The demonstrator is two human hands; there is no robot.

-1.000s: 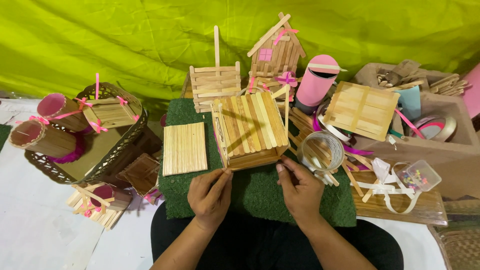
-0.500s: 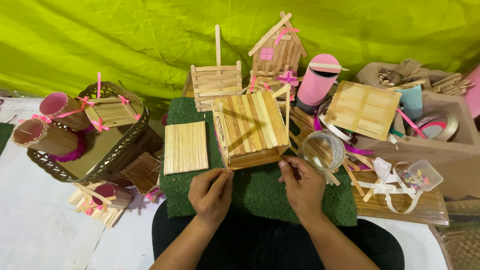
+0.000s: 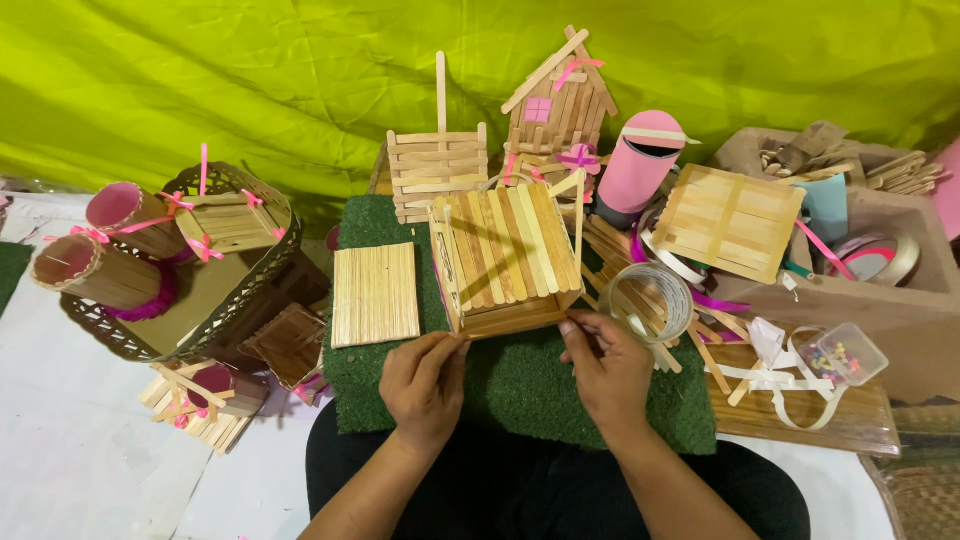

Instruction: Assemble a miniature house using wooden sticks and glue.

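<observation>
A box built of craft sticks (image 3: 508, 258) stands tilted on a green turf mat (image 3: 520, 385). My left hand (image 3: 424, 382) touches its near left corner with the fingertips. At the near right corner my right hand (image 3: 604, 363) pinches the box's edge. A flat panel of glued sticks (image 3: 375, 294) lies on the mat to the left of the box.
A stick fence piece (image 3: 437, 172), a small stick house (image 3: 558, 105) and a pink tube (image 3: 640, 165) stand behind. A wicker tray (image 3: 235, 300) with pink-trimmed cylinders sits left. A roll of clear tape (image 3: 648, 300), loose sticks, a square stick panel (image 3: 728, 220) and a bead box (image 3: 836, 355) lie right.
Both hands have crept slightly up toward the box's near edge. The box has stayed where it was.
</observation>
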